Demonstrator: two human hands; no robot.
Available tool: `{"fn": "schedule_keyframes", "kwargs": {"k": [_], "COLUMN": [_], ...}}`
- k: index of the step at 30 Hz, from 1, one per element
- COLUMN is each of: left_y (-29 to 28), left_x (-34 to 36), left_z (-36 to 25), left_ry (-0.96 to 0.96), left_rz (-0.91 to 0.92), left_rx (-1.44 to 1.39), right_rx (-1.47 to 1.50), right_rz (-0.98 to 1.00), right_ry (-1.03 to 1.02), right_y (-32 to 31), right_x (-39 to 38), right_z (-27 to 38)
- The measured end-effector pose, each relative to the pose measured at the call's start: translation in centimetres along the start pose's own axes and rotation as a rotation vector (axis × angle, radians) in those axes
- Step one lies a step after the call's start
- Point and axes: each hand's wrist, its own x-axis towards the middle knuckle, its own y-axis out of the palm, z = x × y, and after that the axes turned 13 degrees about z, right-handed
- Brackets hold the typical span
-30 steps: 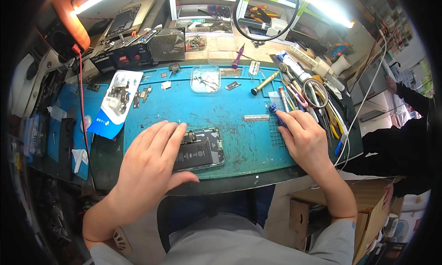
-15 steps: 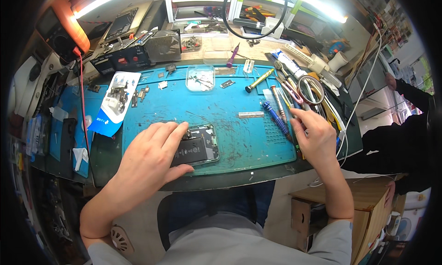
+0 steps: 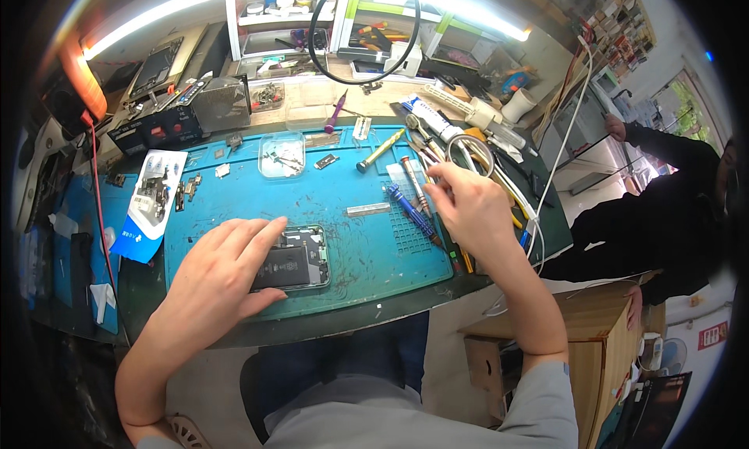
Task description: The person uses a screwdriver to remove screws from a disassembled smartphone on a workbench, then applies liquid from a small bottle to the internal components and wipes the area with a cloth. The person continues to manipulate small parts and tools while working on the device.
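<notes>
An opened smartphone [image 3: 317, 255] lies on the blue work mat, its black battery [image 3: 282, 268] and inner parts exposed. My left hand [image 3: 222, 266] covers the phone's left end, fingers along the far edge and thumb at the near edge, holding it. Over the tool pile on the right is my right hand [image 3: 472, 205], thumb and fingers drawn together; what is between them, if anything, is hidden. Just left of that hand lie a blue screwdriver [image 3: 413, 215] and a silver screwdriver [image 3: 415, 185].
A short metal strip [image 3: 368, 209], a clear box [image 3: 282, 155] of small parts and a yellow-green screwdriver [image 3: 381, 151] lie on the mat [image 3: 351, 285]. A blister pack [image 3: 152, 203] sits left. A tape roll [image 3: 470, 154] rests on the tools. A person in black [image 3: 663, 207] is at right.
The head view has turned, so the bench appears further left. My right hand has moved a little farther over the tool pile; my left hand stays on the phone.
</notes>
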Motion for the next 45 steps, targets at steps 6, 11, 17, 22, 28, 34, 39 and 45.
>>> {"fn": "schedule_keyframes", "kwargs": {"k": [6,11,17,22,28,34,39,45], "left_y": [-0.9,-1.2,-2.7,-0.9,-0.7,0.6,1.5,2.6], "left_x": [0.6,0.8,1.7,1.9,1.7,2.3,3.2,3.3], "left_z": [-0.1,1.2,4.4,4.4,3.4,2.6,0.8,0.7], "left_ry": [0.005,0.012,-0.119,0.007,-0.006,0.094,0.149,0.216], "left_rz": [0.053,-0.072,-0.245,-0.304,-0.191,-0.194,-0.205,-0.148], "left_rx": [-0.032,-0.054,-0.307,-0.349,-0.254,-0.480,-0.570,-0.548], "right_rx": [-0.038,0.006,0.042,0.069,0.060,0.533,0.861,0.576], "right_rz": [0.108,0.066,0.153,0.065,0.206,-0.087,-0.010,-0.031], "right_ry": [0.041,0.037,0.133,0.122,-0.026,-0.079,-0.442,-0.751], "right_y": [1.8,2.0,1.0,0.6,0.0,-2.8,0.0,2.3], "right_x": [2.0,1.9,2.1,2.0,0.5,0.7,1.3,2.4], "right_z": [-0.5,-1.0,-0.4,0.1,2.2,5.5,8.7,8.9]}}
